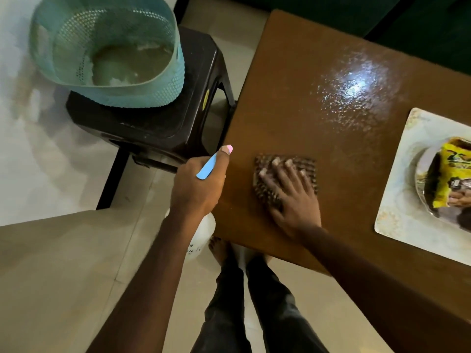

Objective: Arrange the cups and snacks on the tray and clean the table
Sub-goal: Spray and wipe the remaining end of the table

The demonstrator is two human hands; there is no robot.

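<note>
My right hand [290, 194] lies flat with spread fingers on a brown patterned cloth [303, 166] near the left edge of the brown table [293, 93]. My left hand [201, 182] grips a white spray bottle [201, 235] with a blue trigger and pink nozzle, held just off the table's left edge. Spray droplets [356, 98] glisten on the table beyond the cloth. At the right edge sits a pale tray [397, 220] carrying a steel plate [423, 174] and a yellow snack packet [451, 171].
A dark plastic stool [158, 128] stands left of the table with a teal mesh basket [107, 52] on it. My legs and bare feet [221, 248] are on the tiled floor below. A dark green surface lies beyond the table.
</note>
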